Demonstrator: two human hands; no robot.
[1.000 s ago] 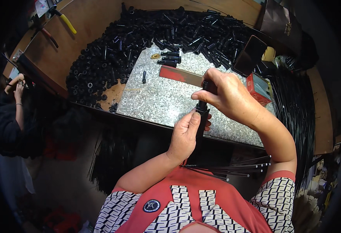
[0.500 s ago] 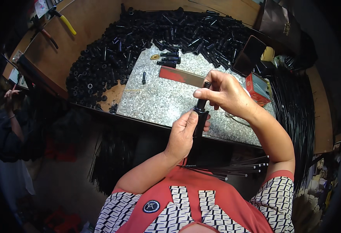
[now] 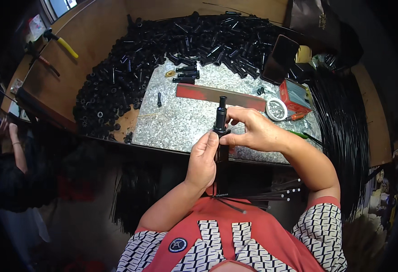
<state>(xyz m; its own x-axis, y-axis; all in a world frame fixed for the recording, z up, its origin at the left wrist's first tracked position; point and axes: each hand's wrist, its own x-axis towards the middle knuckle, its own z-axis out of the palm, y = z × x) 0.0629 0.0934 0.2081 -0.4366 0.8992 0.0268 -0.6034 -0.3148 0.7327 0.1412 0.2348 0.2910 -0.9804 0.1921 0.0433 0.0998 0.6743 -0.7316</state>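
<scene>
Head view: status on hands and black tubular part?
Left hand gripping black tubular part; right hand alongside. Part's far end exposed. Red-and-gray bar beyond, seemingly not obstructing.

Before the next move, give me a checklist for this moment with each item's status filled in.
1. Black cylindrical part held: ok, the left hand grips it low down.
2. Part's upper end visible: ok, it rises above both hands.
3. Right hand at the part: ok, beside it, thumb near the left thumb; firmness of contact cannot tell.
4. Part's lower section seen whole: not ok, the hands partly cover it.
5. Red and grey flat bar out of both hands: ok, it lies on the speckled slab.
6. Internal fit of the part: cannot tell.
</scene>
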